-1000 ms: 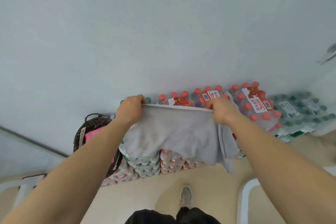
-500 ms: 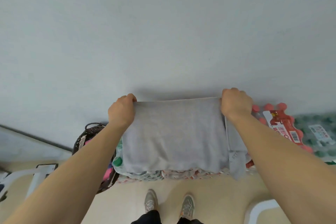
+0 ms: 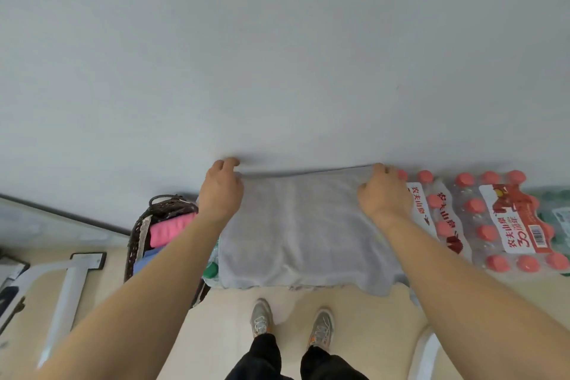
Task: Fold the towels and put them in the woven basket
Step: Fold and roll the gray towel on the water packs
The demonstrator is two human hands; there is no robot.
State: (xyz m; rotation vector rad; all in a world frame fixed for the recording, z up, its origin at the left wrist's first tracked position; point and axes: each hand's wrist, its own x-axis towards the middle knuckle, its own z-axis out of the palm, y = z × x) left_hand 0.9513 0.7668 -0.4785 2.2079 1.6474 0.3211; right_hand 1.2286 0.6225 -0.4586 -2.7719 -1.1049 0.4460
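A grey towel (image 3: 303, 231) lies spread over stacked packs of bottled water against the wall, its near edge hanging over the front. My left hand (image 3: 220, 194) grips the towel's far left corner and my right hand (image 3: 385, 194) grips the far right corner, both close to the wall. The dark woven basket (image 3: 138, 234) stands on the floor to the left, partly behind my left forearm. A folded pink towel (image 3: 169, 230) and a blue one (image 3: 145, 261) sit inside it.
Shrink-wrapped packs of red-capped water bottles (image 3: 493, 225) line the wall on the right. A white frame (image 3: 66, 287) lies on the floor at left, and a white chair edge (image 3: 427, 355) shows at lower right. My shoes (image 3: 262, 316) stand just before the stack.
Both hands have carried the towel's top edge forward and down onto the bottle packs by the wall, spreading it wider and flatter. The view tilted down, showing both shoes.
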